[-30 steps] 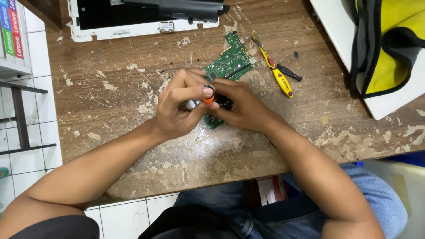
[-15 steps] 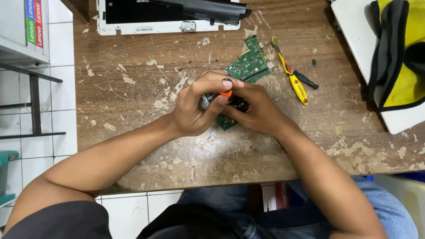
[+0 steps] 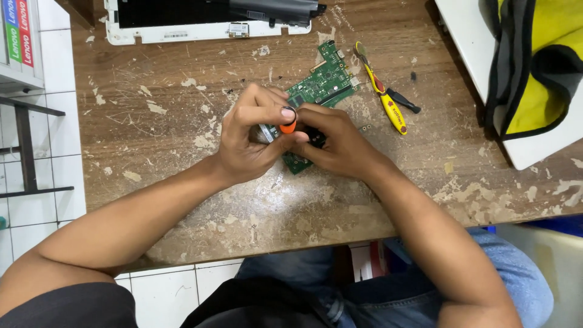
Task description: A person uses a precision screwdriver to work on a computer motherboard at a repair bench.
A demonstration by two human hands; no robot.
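Note:
A green circuit board (image 3: pixel 322 85) lies on the worn wooden table (image 3: pixel 182 121), partly hidden under both hands. My left hand (image 3: pixel 249 140) grips a small screwdriver with an orange handle (image 3: pixel 288 126), its black cap under my forefinger, held upright over the board. My right hand (image 3: pixel 331 143) rests on the board's near end and pinches the tool's lower part; the tip is hidden. A black part shows between my fingers.
Yellow-handled pliers (image 3: pixel 382 91) lie right of the board. A white laptop shell with a black panel (image 3: pixel 206 18) sits at the table's far edge. A yellow and black bag (image 3: pixel 534 67) rests on a white surface at right. Tiled floor and a shelf are at left.
Both hands stay together on the screwdriver over the board. The view has shifted, so the whole scene now sits a little further right and down in the frame.

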